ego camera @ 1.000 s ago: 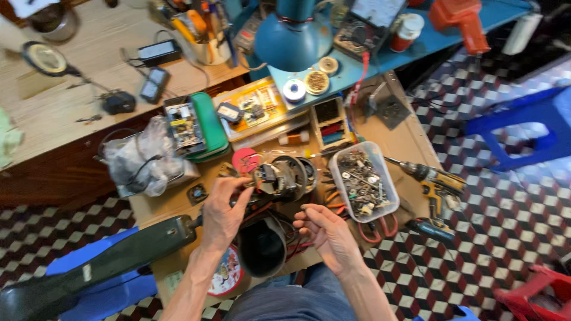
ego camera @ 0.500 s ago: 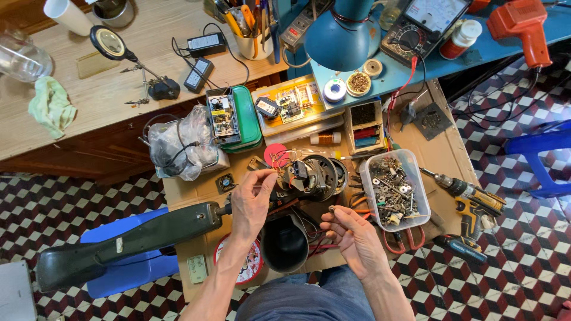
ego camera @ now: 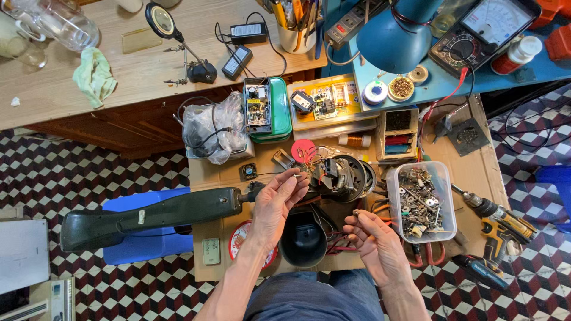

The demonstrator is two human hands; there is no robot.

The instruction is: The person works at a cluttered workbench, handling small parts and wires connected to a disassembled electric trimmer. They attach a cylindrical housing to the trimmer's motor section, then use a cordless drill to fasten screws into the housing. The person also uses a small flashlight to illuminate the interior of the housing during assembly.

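The left hand [ego camera: 278,199] was raised palm up over the cardboard-topped desk [ego camera: 476,172], its fingertips drawn together at the edge of a round black motor assembly [ego camera: 340,176] — they seemed to pinch a small metal part or wire end there, though what exactly was too small to tell. The right hand [ego camera: 376,244] hovered lower and nearer the body, palm up, fingers loosely curled, thumb and forefinger closed on a tiny piece that could not be made out. The motor assembly sat at the middle of the desk with coloured wires spilling from it and a red disc [ego camera: 303,150] just behind it. A black cup-shaped housing [ego camera: 303,241] lay between the two wrists. To the right, touching nothing held, stood a clear plastic tub of screws and small metal parts [ego camera: 421,202] — beyond it a cordless drill [ego camera: 499,217]. A long dark handle-like casing [ego camera: 148,215] stretched away to the left, over a blue stool [ego camera: 140,246]. Farther back lay a green case [ego camera: 279,116] with a circuit board on it.
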